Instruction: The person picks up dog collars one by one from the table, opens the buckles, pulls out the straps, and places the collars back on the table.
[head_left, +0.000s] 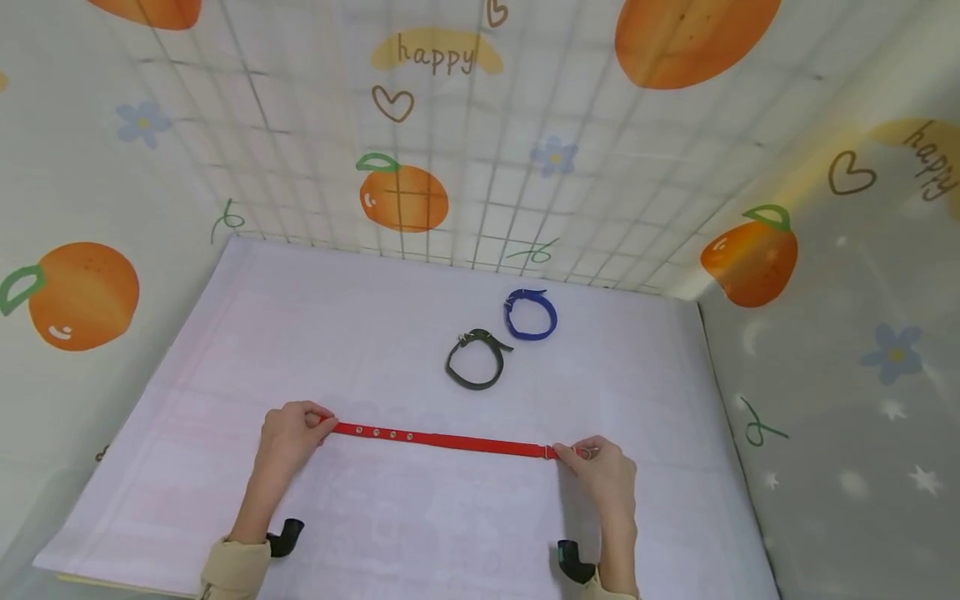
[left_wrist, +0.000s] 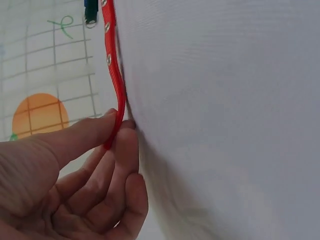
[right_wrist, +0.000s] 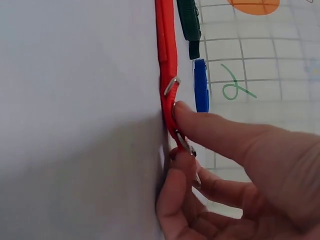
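Observation:
A red collar with metal eyelets stretches nearly straight between both hands, low over the white table. At its eyelet end, my left hand pinches the tip between thumb and fingers; the left wrist view shows the strap curving into that pinch. My right hand pinches the other end, beside the metal buckle and a metal loop. Beyond the strap, a dark green collar lies buckled into a ring. Farther back and to the right sits a blue collar, also buckled in a ring.
The white table covering meets a patterned curtain with oranges and grid lines at the back. More curtain hangs along the right side. A black camera mount sits at the left wrist, another black mount at the right.

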